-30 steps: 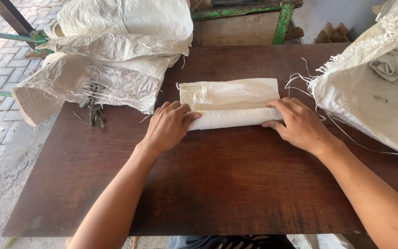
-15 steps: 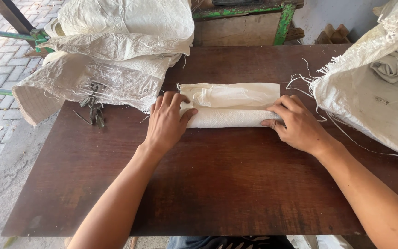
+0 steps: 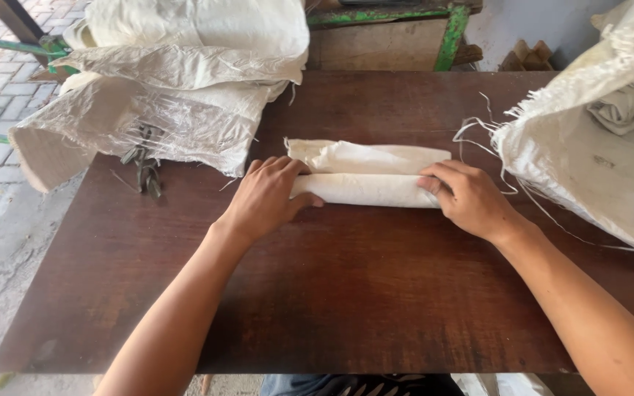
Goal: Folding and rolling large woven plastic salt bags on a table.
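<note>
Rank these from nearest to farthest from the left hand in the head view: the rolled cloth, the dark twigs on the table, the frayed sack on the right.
1. Rolled cloth: the left hand rests on its left end.
2. Dark twigs: to the hand's left, by the table edge, below the pile of woven sacks.
3. Frayed sack: far right, beyond the right hand.

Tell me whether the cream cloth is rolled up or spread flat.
Mostly rolled: the cream cloth forms a roll under both hands, with a short flap lying flat behind it.
</note>
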